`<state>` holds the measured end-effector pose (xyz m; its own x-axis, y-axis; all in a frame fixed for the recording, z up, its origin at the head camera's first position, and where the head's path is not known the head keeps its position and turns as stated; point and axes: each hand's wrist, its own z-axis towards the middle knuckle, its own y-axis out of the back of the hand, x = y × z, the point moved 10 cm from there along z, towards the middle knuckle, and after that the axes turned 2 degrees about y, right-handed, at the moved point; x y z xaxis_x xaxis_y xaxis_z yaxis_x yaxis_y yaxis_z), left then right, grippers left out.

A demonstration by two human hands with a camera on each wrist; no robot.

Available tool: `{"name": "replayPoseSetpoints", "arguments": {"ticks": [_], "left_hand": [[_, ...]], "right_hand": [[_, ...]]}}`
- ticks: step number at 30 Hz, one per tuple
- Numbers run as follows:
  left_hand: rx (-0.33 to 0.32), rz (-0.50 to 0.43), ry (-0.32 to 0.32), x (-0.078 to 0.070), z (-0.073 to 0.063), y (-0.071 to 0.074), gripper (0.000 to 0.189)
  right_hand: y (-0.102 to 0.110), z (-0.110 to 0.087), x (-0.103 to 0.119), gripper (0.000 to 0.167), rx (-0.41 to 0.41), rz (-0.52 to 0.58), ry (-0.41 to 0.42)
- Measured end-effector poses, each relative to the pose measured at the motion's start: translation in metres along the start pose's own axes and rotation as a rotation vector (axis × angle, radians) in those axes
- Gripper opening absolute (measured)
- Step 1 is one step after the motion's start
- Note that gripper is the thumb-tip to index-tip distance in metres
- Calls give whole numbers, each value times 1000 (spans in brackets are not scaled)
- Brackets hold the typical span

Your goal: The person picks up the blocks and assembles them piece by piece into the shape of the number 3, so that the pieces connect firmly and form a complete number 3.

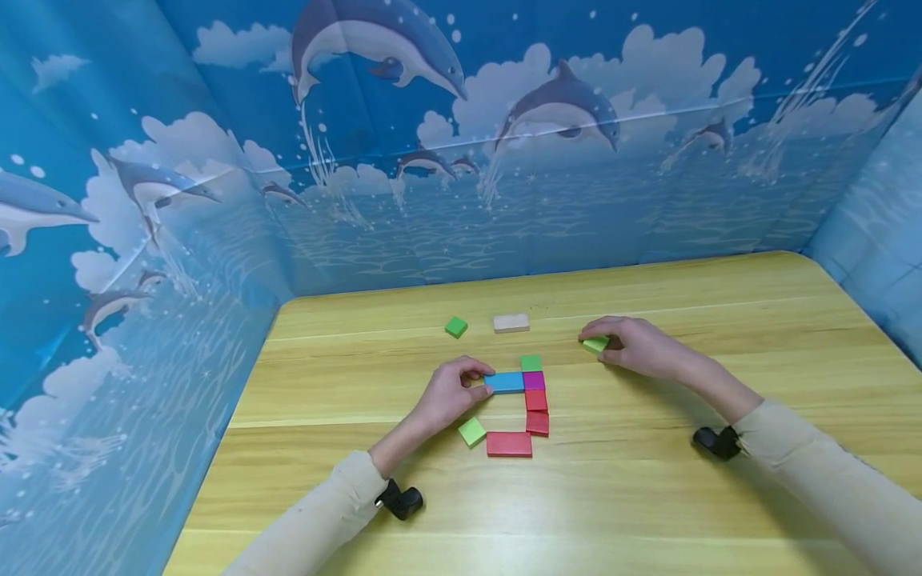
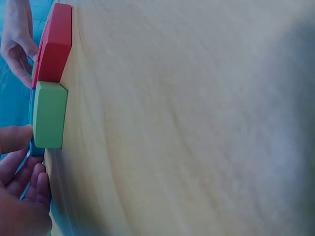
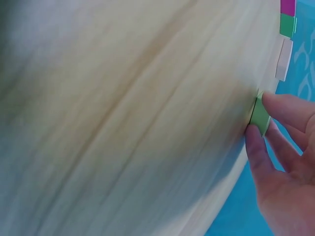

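My left hand point(image 1: 448, 392) pinches the left end of a blue rectangular block point(image 1: 507, 382) between thumb and fingers. The blue block's right end meets a purple block point(image 1: 534, 380). Above the purple one is a green block point(image 1: 531, 363); below it come two red squares point(image 1: 536, 400) and a longer red block point(image 1: 509, 444), forming a bent line. A light green square point(image 1: 472, 432) lies tilted beside the long red block. Off to the right, my right hand point(image 1: 643, 346) pinches another light green block point(image 3: 260, 114) at the tabletop.
A green square point(image 1: 456, 326) and a pale wooden-looking block point(image 1: 511, 323) lie farther back on the wooden table point(image 1: 346, 336). Behind the table's back edge hangs a blue curtain point(image 1: 432, 200) printed with dolphins, and it continues along both sides.
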<state>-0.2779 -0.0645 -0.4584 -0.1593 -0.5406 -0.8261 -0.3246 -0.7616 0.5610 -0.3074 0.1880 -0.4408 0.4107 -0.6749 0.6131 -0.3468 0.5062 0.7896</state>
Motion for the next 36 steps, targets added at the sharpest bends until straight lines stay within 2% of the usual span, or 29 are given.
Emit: {"name": "replayPoseSetpoints", "arguments": {"ticks": [6,14,25,36], "left_hand": [[-1,-3,3,1,1,0,22],[0,-2,-3,1,1,-1,22],[-9,-1,-8,0,0,0,21],[-12,0,-8,-1,-1,0,20]], "right_hand": [[-2,3,5,38,-7,15,11],[-5,6,1,39,-13,-7,-42],[-10,17,12,39,22,-10,-28],[-14,29,17,39,44,27,-51]]}}
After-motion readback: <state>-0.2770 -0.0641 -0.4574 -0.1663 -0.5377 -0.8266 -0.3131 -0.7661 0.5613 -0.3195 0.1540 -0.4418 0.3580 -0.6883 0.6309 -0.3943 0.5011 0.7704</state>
